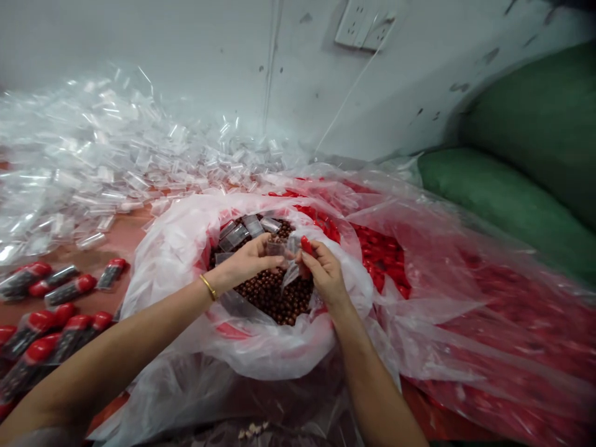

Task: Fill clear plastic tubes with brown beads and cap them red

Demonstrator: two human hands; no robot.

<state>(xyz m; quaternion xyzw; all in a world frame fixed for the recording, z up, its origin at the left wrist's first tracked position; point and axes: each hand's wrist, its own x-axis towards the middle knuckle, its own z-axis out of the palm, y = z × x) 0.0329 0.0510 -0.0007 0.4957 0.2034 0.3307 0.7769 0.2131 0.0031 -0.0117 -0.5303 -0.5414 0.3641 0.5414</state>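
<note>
My left hand (pixel 254 257) pinches a small clear plastic tube (pixel 275 248) above an open bag. Close to the tube's right end, my right hand (pixel 325 268) holds a red cap (pixel 306 244) between thumb and fingers. A scrap of clear film (pixel 290 273) hangs between the two hands. Beneath them, the white plastic bag (pixel 162 248) with its rolled-down rim holds many brown beads (pixel 274 298). Several clear tubes (pixel 235 236) lie on the beads at the far side. Whether the cap touches the tube I cannot tell.
Clear empty tubes (pixel 107 161) are heaped at the back left. Filled tubes with red caps (pixel 69 288) lie at left on the reddish table (pixel 125 236). A plastic bag of red caps (pixel 382 254) spreads right. Green sacks (pixel 503 198) stand behind it, and a wall socket (pixel 365 25) is above.
</note>
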